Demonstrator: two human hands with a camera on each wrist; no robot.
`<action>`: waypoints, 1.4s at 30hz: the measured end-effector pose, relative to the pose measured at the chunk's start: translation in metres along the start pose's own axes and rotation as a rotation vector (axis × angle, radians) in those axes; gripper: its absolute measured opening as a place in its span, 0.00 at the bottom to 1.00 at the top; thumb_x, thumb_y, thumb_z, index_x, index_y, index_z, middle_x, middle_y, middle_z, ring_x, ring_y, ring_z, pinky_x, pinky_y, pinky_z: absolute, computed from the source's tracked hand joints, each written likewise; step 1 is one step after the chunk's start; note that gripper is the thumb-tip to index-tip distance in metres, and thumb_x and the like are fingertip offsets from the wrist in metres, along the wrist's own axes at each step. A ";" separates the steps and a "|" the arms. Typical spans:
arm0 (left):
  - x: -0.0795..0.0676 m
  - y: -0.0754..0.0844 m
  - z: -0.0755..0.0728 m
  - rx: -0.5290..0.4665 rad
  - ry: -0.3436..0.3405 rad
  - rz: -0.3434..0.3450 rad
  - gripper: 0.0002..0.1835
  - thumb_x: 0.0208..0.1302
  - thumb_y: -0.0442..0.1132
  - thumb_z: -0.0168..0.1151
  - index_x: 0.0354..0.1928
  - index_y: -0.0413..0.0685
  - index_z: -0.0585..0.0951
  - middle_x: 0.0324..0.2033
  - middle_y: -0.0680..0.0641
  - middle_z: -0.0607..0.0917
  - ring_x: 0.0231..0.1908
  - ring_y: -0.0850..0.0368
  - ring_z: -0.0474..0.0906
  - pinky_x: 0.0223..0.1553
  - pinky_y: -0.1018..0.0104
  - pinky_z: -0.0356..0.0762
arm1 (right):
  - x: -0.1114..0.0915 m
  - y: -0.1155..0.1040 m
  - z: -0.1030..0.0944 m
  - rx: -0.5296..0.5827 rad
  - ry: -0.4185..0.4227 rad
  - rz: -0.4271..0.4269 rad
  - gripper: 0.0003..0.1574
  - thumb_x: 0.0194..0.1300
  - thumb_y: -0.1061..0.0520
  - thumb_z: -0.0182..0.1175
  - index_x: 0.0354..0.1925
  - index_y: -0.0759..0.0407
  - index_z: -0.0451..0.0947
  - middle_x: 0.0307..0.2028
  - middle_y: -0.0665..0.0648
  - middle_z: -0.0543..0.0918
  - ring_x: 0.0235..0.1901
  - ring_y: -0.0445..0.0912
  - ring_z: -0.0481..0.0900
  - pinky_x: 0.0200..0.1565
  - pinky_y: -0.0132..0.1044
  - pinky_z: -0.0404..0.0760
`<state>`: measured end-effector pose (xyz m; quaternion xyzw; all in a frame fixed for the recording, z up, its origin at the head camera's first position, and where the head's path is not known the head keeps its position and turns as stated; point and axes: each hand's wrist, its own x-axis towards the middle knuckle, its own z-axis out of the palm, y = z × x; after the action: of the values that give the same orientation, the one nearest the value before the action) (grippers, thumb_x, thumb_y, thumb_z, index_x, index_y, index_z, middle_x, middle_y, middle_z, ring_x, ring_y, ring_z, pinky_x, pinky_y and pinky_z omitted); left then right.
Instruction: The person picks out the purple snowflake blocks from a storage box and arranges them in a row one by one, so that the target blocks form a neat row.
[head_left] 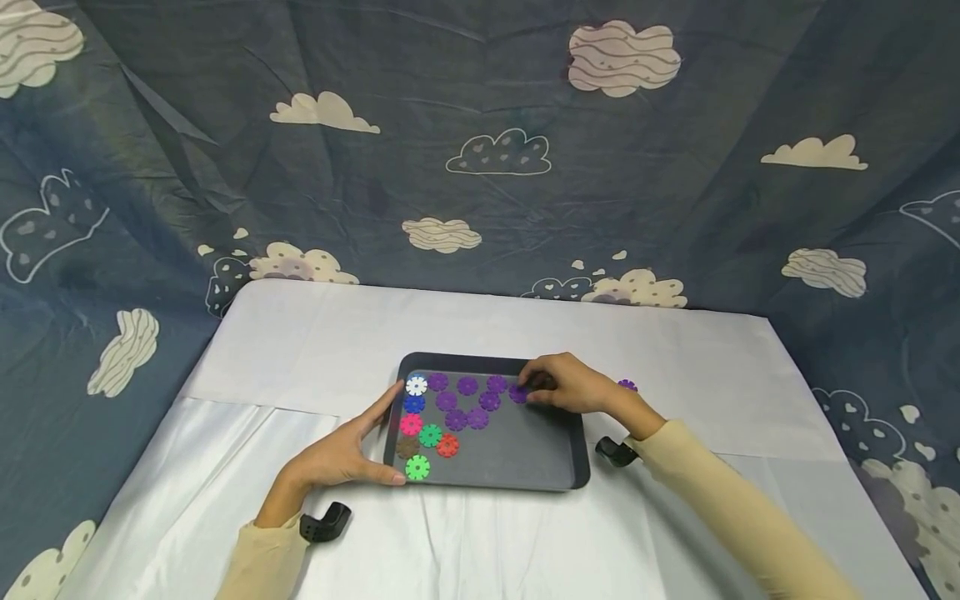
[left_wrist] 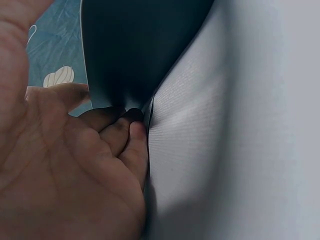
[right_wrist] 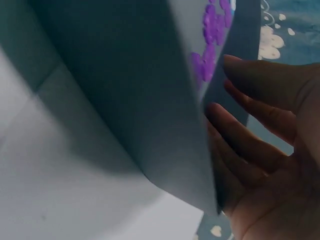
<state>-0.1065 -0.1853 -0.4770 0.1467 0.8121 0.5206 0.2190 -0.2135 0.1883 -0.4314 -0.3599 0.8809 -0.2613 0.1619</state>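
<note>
- Head view: purple discs (head_left: 455, 419) and other-coloured discs (head_left: 447, 446) lie in the tray (head_left: 525, 450); one outlying disc (head_left: 627, 385) seems left.
- Left hand (head_left: 337, 454) grips the tray, thumb spread from fingers.
- Right hand (head_left: 570, 385) touches a purple disc; cannot tell if fingers pinch.

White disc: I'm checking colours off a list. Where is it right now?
In the head view, the white disc lies in the far left corner of the tray, just beyond the blue disc and left of a purple disc.
</note>
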 end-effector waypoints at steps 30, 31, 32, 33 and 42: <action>-0.001 0.000 0.000 0.012 -0.002 0.016 0.70 0.44 0.49 0.83 0.80 0.70 0.41 0.80 0.42 0.43 0.78 0.37 0.35 0.73 0.29 0.37 | 0.007 -0.002 0.019 -0.178 0.046 -0.054 0.10 0.57 0.63 0.73 0.39 0.56 0.85 0.39 0.53 0.86 0.38 0.45 0.81 0.45 0.40 0.82; -0.001 0.000 0.000 0.014 -0.001 0.014 0.70 0.44 0.49 0.83 0.80 0.70 0.41 0.80 0.42 0.42 0.78 0.37 0.35 0.73 0.29 0.37 | 0.007 -0.002 0.018 -0.178 0.047 -0.053 0.10 0.56 0.63 0.73 0.38 0.56 0.85 0.39 0.53 0.85 0.38 0.45 0.81 0.44 0.39 0.82; -0.001 0.000 0.000 0.017 -0.001 0.014 0.70 0.44 0.49 0.83 0.80 0.71 0.41 0.80 0.43 0.42 0.78 0.37 0.35 0.73 0.29 0.37 | 0.006 -0.002 0.018 -0.176 0.049 -0.052 0.10 0.56 0.63 0.73 0.38 0.56 0.85 0.39 0.53 0.85 0.38 0.45 0.81 0.44 0.39 0.82; -0.001 0.000 0.000 0.019 0.000 0.014 0.70 0.44 0.49 0.83 0.80 0.71 0.41 0.80 0.43 0.42 0.78 0.37 0.35 0.73 0.29 0.37 | 0.006 -0.002 0.018 -0.175 0.052 -0.052 0.10 0.56 0.63 0.74 0.37 0.55 0.85 0.39 0.52 0.85 0.38 0.45 0.81 0.44 0.39 0.82; 0.000 -0.001 0.000 0.024 0.002 0.026 0.69 0.45 0.49 0.83 0.80 0.70 0.42 0.80 0.43 0.43 0.78 0.37 0.36 0.73 0.30 0.38 | 0.005 0.001 0.017 -0.133 0.077 -0.079 0.11 0.53 0.64 0.75 0.35 0.56 0.85 0.37 0.52 0.84 0.37 0.45 0.82 0.42 0.37 0.83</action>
<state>-0.1067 -0.1859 -0.4773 0.1592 0.8164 0.5140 0.2095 -0.2092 0.1791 -0.4463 -0.3941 0.8870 -0.2219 0.0932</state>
